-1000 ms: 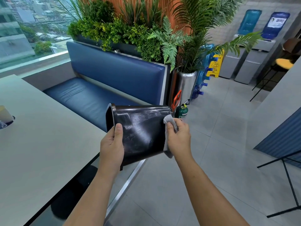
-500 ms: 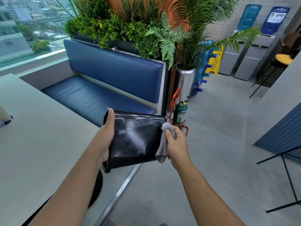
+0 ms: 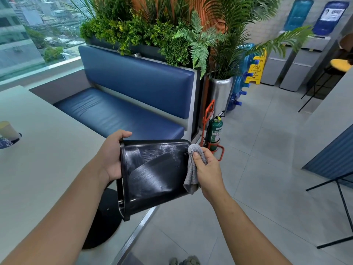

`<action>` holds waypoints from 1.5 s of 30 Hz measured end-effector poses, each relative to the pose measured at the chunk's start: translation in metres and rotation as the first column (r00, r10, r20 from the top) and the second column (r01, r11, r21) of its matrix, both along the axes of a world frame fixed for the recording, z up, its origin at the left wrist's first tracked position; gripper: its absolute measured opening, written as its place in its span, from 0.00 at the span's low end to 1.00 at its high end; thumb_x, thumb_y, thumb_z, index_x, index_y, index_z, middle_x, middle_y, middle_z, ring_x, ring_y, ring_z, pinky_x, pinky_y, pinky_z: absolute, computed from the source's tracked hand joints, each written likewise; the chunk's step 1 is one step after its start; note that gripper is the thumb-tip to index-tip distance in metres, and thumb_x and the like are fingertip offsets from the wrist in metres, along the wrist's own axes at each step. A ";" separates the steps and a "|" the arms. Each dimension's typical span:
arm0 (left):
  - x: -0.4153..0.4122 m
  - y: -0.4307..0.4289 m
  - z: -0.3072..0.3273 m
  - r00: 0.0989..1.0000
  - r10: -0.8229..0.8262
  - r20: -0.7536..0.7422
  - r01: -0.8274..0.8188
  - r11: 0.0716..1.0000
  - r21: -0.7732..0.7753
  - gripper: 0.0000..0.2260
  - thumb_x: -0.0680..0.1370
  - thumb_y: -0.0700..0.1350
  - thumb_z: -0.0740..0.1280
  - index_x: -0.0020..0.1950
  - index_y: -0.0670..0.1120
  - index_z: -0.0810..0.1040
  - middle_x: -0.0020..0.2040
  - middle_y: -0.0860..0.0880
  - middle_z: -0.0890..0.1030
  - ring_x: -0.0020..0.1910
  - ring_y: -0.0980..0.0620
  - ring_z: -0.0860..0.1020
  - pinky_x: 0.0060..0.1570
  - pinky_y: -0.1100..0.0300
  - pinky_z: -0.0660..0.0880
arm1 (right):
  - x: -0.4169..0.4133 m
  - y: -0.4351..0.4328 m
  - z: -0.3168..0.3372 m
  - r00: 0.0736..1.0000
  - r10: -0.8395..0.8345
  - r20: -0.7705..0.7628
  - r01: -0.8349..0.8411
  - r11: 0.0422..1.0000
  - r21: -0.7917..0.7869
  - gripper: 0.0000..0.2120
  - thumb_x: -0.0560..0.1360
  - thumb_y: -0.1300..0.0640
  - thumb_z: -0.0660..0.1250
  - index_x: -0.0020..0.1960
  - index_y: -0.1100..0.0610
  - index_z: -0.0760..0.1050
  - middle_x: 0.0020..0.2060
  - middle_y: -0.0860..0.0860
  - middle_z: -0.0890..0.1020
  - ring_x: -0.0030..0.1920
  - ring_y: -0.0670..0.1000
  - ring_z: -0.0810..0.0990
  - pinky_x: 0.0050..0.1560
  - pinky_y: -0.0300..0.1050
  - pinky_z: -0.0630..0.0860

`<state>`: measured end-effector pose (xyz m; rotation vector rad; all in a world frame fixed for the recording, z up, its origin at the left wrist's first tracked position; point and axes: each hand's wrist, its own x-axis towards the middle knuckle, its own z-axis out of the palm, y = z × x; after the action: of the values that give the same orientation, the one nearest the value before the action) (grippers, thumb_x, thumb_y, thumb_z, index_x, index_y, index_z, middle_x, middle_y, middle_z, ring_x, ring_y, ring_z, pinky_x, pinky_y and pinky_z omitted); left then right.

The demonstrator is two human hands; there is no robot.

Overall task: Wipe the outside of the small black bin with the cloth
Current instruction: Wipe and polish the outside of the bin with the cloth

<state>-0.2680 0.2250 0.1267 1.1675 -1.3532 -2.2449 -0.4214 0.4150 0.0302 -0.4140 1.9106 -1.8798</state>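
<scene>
Left hand [image 3: 110, 155] shifted to the bin [image 3: 152, 173] rim.

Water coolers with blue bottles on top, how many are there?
2. The first cooler stands at the far wall, right of the yellow sign. The second cooler stands right beside it, nearer the picture's edge. Others may be hidden past that edge.

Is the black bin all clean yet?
Not yet. The upward side of the black bin shows streaky wipe marks, so it looks wiped. Right now the right hand holds the grey cloth against the bottom end while the left hand grips the rim. The hidden sides may need wiping.
</scene>
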 end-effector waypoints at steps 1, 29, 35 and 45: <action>0.000 0.002 -0.001 1.000 0.005 0.009 -0.005 1.000 0.004 0.21 0.82 0.53 0.61 0.54 0.36 0.84 0.44 0.37 0.86 0.37 0.40 0.86 0.38 0.52 0.85 | 0.000 0.001 0.002 1.000 0.015 -0.013 -0.015 1.000 0.004 0.08 0.84 0.54 0.65 0.57 0.44 0.81 0.50 0.42 0.86 0.53 0.45 0.84 0.59 0.47 0.81; -0.025 0.027 -0.009 0.981 0.129 -0.141 -0.141 0.987 -0.077 0.22 0.81 0.49 0.60 0.38 0.39 0.86 0.38 0.40 0.85 0.32 0.43 0.84 0.36 0.55 0.79 | 0.002 -0.052 0.038 0.534 0.071 -0.842 0.103 0.984 0.148 0.08 0.85 0.59 0.64 0.54 0.62 0.80 0.44 0.53 0.70 0.42 0.53 0.71 0.46 0.49 0.73; -0.029 0.031 -0.005 0.979 0.146 -0.140 -0.152 0.988 -0.037 0.18 0.82 0.50 0.62 0.45 0.39 0.83 0.40 0.39 0.83 0.36 0.42 0.82 0.41 0.54 0.81 | 0.036 -0.064 0.028 0.513 0.078 -0.855 0.017 0.995 0.101 0.08 0.84 0.60 0.63 0.57 0.63 0.79 0.45 0.56 0.71 0.41 0.58 0.73 0.39 0.60 0.76; -0.031 0.040 -0.006 0.971 0.198 -0.138 -0.197 0.980 0.019 0.17 0.82 0.54 0.64 0.37 0.46 0.76 0.35 0.46 0.76 0.31 0.48 0.77 0.33 0.59 0.75 | 0.074 -0.061 0.038 0.527 0.119 -0.842 -0.112 0.991 0.070 0.08 0.82 0.65 0.65 0.58 0.66 0.80 0.43 0.57 0.72 0.41 0.55 0.73 0.41 0.54 0.77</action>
<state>-0.2993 0.2648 0.1208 1.0737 -1.1268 -2.1450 -0.3472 0.3541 0.0680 -1.6845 2.3401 -1.6898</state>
